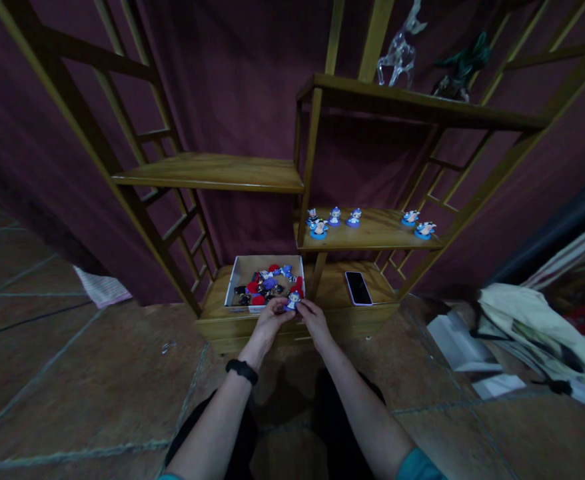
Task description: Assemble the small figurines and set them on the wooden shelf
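Observation:
Between my two hands, just in front of the box's near right corner, is a small purple and white figurine (293,301). My left hand (271,319) grips it from the left. On its other side, the fingers of my right hand (314,320) are pinched together at its edge. Behind them, an open cardboard box (237,273) sits on the bottom shelf, holding several red, purple and black figurines (268,285) in a jumble. On the shelf above and to the right stand more small figurines: purple and white ones (354,218) and blue-based pink ones (425,230).
A phone (358,289) lies on the bottom shelf right of the box. A clear deer ornament (398,53) and a dark green ornament (462,67) stand on the upper right shelf (422,107). A pale bag (537,327) and a white box (460,340) lie on the floor at right.

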The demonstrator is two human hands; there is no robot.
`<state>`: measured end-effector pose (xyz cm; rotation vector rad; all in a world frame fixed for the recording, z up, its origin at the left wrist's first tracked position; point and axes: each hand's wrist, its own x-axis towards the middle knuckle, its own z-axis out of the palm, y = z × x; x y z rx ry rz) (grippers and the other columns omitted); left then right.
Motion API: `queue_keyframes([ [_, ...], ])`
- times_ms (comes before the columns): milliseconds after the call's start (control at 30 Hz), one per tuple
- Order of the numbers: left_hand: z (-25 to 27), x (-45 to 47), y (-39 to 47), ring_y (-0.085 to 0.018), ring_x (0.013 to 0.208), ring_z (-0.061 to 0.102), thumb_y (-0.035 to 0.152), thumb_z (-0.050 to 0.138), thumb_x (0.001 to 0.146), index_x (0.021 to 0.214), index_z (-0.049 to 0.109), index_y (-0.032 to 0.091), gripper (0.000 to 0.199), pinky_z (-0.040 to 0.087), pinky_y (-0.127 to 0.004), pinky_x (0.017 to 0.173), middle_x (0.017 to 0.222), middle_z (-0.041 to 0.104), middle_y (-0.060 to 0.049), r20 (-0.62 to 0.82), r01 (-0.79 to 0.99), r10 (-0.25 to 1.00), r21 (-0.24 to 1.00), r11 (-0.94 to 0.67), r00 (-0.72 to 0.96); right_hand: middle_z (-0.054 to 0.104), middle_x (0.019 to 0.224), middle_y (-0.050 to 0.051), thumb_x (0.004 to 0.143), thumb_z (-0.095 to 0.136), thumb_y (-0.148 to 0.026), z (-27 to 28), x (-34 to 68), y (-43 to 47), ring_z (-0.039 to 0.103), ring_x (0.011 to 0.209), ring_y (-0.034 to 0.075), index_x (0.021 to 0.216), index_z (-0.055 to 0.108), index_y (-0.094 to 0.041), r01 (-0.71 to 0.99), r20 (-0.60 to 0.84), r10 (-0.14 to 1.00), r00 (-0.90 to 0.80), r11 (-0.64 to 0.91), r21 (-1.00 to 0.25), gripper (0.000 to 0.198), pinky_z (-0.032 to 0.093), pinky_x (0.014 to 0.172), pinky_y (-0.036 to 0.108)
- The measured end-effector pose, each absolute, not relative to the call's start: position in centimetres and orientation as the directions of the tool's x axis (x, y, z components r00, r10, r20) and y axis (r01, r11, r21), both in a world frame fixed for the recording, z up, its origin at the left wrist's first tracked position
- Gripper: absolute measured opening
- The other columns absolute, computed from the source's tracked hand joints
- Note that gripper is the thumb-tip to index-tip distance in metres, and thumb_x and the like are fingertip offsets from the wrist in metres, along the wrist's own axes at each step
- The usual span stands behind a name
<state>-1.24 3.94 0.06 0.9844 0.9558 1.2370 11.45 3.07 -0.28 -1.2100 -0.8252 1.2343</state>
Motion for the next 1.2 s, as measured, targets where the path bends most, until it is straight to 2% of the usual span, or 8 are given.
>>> queue_keyframes([
  [300, -0.6, -0.5, 3.6, -0.014, 0.074, 0.059, 0.021, 0.078, 0.051, 0.079, 0.055, 0.018, 0.037, 0.045, -0.029, 0.072, 0.078, 0.063, -0.001, -0.029, -0.252, 0.998, 0.967, 0.042, 0.054, 0.07, 0.077, 0.001, 0.06, 0.068, -0.044, -0.4, 11.8, 3.0, 0.063, 0.082, 0.022, 0.082, 0.071, -0.022, -0.245, -0.14, 0.971, 0.196, -0.09, -0.965, 0.031, 0.049, 0.072, 0.034],
  [500, -0.4, -0.6, 3.2, -0.015, 0.078, 0.061, 0.025, 0.075, 0.056, 0.082, 0.058, 0.017, 0.032, 0.045, -0.03, 0.075, 0.083, 0.065, -0.003, -0.092, -0.328, 0.993, 0.938, 0.113, 0.081, 0.07, 0.077, 0.001, 0.057, 0.07, -0.043, -0.5, 11.9, 3.0, 0.062, 0.079, 0.021, 0.081, 0.07, -0.022, -0.275, -0.164, 0.967, 0.194, -0.107, -0.955, 0.032, 0.049, 0.069, 0.032],
  [633, -0.1, -0.7, 2.9, -0.015, 0.077, 0.06, 0.023, 0.075, 0.056, 0.083, 0.059, 0.017, 0.033, 0.045, -0.03, 0.074, 0.083, 0.065, -0.003, -0.09, -0.311, 0.993, 0.944, 0.108, 0.072, 0.07, 0.079, 0.002, 0.056, 0.072, -0.042, 0.0, 11.6, 2.7, 0.062, 0.076, 0.019, 0.081, 0.069, -0.021, -0.356, -0.194, 0.968, 0.158, -0.127, -0.926, 0.033, 0.048, 0.068, 0.031],
  [767, 0.1, -0.6, 2.9, -0.015, 0.077, 0.06, 0.021, 0.076, 0.053, 0.081, 0.058, 0.017, 0.034, 0.045, -0.031, 0.076, 0.08, 0.065, -0.002, -0.057, -0.3, 0.997, 0.952, 0.068, 0.047, 0.07, 0.079, 0.002, 0.053, 0.075, -0.036, 0.7, 11.5, 2.4, 0.063, 0.072, 0.017, 0.079, 0.067, -0.02, -0.506, -0.244, 0.967, 0.075, -0.174, -0.845, 0.031, 0.048, 0.069, 0.031],
  [867, 0.0, -0.6, 3.0, -0.015, 0.076, 0.06, 0.02, 0.077, 0.052, 0.081, 0.058, 0.017, 0.034, 0.044, -0.031, 0.076, 0.079, 0.065, -0.002, -0.047, -0.303, 0.997, 0.951, 0.063, 0.059, 0.07, 0.079, 0.003, 0.05, 0.078, -0.031, 0.8, 11.7, 2.3, 0.063, 0.072, 0.017, 0.076, 0.067, -0.02, -0.557, -0.279, 0.959, 0.047, -0.207, -0.804, 0.03, 0.048, 0.068, 0.03],
  [1200, 0.2, -0.9, 2.9, -0.015, 0.074, 0.061, 0.02, 0.077, 0.052, 0.083, 0.059, 0.016, 0.036, 0.045, -0.03, 0.073, 0.083, 0.067, -0.003, -0.124, -0.411, 0.981, 0.895, 0.175, 0.147, 0.07, 0.077, 0.001, 0.051, 0.078, -0.029, 0.5, 12.1, 2.5, 0.062, 0.072, 0.016, 0.076, 0.065, -0.021, -0.535, -0.297, 0.954, 0.049, -0.226, -0.814, 0.029, 0.046, 0.071, 0.03],
])
